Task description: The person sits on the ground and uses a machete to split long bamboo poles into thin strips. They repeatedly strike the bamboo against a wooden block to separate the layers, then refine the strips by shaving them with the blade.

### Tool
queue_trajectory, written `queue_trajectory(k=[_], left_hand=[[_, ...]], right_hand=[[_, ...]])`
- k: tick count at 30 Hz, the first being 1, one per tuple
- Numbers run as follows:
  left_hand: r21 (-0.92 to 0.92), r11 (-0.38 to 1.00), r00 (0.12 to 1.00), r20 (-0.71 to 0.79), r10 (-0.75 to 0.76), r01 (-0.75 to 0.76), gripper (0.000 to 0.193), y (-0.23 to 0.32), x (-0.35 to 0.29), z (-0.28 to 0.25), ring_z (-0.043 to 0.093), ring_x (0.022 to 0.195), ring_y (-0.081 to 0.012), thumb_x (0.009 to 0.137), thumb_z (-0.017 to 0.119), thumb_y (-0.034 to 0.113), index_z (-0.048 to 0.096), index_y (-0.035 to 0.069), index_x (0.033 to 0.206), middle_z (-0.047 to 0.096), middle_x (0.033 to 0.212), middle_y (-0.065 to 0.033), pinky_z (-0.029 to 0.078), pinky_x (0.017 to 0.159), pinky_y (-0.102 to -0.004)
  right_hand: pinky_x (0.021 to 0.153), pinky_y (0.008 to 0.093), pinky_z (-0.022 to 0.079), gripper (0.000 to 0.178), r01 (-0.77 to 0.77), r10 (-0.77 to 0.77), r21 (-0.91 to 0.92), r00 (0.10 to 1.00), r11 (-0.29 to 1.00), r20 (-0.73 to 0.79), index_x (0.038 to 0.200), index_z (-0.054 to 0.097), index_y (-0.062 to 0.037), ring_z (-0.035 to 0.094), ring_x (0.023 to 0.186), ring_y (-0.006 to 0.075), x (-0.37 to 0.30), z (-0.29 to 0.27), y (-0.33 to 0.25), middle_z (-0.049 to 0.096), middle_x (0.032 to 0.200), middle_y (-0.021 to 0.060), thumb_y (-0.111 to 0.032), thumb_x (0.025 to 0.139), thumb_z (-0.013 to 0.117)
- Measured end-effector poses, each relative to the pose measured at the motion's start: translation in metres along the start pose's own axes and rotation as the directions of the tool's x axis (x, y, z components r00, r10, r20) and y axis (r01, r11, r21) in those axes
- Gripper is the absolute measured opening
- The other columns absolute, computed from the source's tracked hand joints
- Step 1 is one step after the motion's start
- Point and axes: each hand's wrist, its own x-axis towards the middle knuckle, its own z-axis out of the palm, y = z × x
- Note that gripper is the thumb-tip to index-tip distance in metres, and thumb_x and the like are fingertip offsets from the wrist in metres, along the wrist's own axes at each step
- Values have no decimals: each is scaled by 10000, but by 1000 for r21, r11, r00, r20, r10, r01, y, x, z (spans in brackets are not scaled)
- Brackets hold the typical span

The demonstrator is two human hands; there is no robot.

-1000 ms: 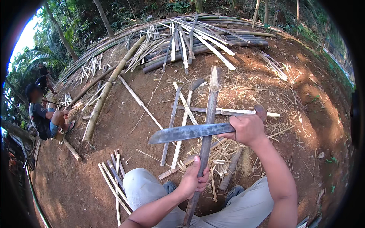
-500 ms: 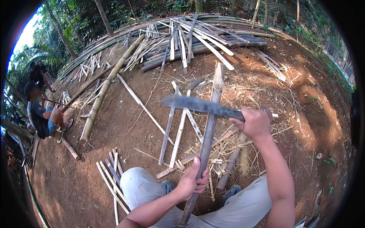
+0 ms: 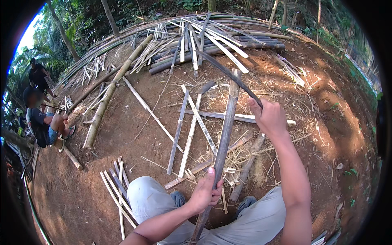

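Observation:
My left hand (image 3: 207, 192) is closed around the lower part of a long dark bamboo piece (image 3: 225, 136). The piece slants up and away from between my knees, and its far end shows a paler, scraped patch. My right hand (image 3: 270, 119) grips a machete (image 3: 233, 76) by the handle, which the fingers mostly hide. The dark blade points up and left, seen nearly edge-on, and crosses the view of the bamboo near its far end. Whether the blade touches the bamboo I cannot tell.
Split bamboo slats (image 3: 190, 141) and curled shavings lie on the dirt ahead. More slats (image 3: 118, 188) rest by my left knee. Farther off are a thick bamboo pole (image 3: 107, 98) and a large bamboo pile (image 3: 216, 49). Two people (image 3: 43, 122) are at the left.
The machete has turned from lying flat across the bamboo to an upward tilt, its tip now farther away. My right hand rose slightly; my left keeps its hold.

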Motion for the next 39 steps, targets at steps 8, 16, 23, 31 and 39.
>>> queue_trajectory(k=[8, 16, 23, 31, 39], left_hand=[[19, 1000, 999, -36, 17, -17, 607, 1, -3, -3, 211, 433, -49, 981, 238, 684, 385, 120, 811, 273, 575, 56, 203, 391, -230], [-1, 999, 998, -45, 35, -35, 600, 2, -7, -4, 223, 445, -47, 988, 264, 673, 399, 117, 808, 283, 588, 59, 189, 401, -225], [21, 999, 998, -43, 34, -33, 600, -1, 1, -1, 225, 445, -46, 989, 262, 671, 397, 116, 803, 278, 591, 61, 190, 402, -227], [21, 999, 999, -22, 47, -46, 604, 4, -3, 0, 216, 441, -46, 984, 265, 679, 399, 116, 811, 285, 596, 59, 194, 401, -227], [19, 1000, 1000, -11, 22, -22, 605, 4, -6, -1, 219, 448, -45, 980, 252, 689, 387, 123, 813, 287, 605, 59, 189, 406, -226]], right_hand=[[422, 325, 459, 791, 32, -30, -23, 995, 999, 93, 593, 491, -130, 539, 421, 169, -1, 5, 9, 477, 474, 10, -799, 902, 204], [450, 382, 500, 794, 81, -77, -40, 992, 996, 97, 631, 579, -102, 599, 452, 227, -4, 0, 9, 533, 487, 64, -778, 911, 270], [493, 421, 527, 781, 7, -8, -37, 999, 999, -38, 640, 598, -84, 649, 502, 287, 4, 5, 12, 581, 502, 111, -772, 901, 337], [443, 386, 508, 764, 57, -61, -62, 997, 996, -54, 676, 589, -78, 637, 473, 255, 3, 0, -7, 571, 495, 99, -740, 932, 305], [444, 380, 509, 778, 118, -120, -34, 989, 992, -82, 654, 579, -73, 641, 483, 261, 1, 8, -12, 590, 526, 95, -754, 919, 314]])
